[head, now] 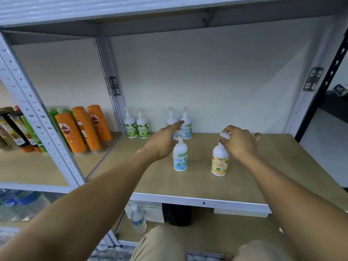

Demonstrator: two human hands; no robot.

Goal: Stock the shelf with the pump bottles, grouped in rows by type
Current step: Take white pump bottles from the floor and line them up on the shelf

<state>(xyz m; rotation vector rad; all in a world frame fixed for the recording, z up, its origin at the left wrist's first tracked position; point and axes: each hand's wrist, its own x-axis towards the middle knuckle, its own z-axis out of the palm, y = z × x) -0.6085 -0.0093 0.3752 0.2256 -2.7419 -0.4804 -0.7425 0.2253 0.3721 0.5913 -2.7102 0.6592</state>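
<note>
On the wooden shelf (188, 181) stand white pump bottles. Two green-label bottles (137, 127) sit at the back left. Blue-label bottles (186, 127) stand at the back middle, partly hidden by my left hand. Another blue-label bottle (180, 157) stands nearer the front. My left hand (165, 142) hovers over its pump with the forefinger stretched toward the back; whether it touches the pump is unclear. My right hand (239, 142) grips the pump head of a yellow-label bottle (220, 161) that stands upright on the shelf.
The left bay holds orange bottles (84, 129), green ones and dark ones. Grey slotted uprights (114, 95) frame the bay, and a shelf runs overhead. A water bottle (139, 219) and boxes sit on the lower shelf. My knees show at the bottom.
</note>
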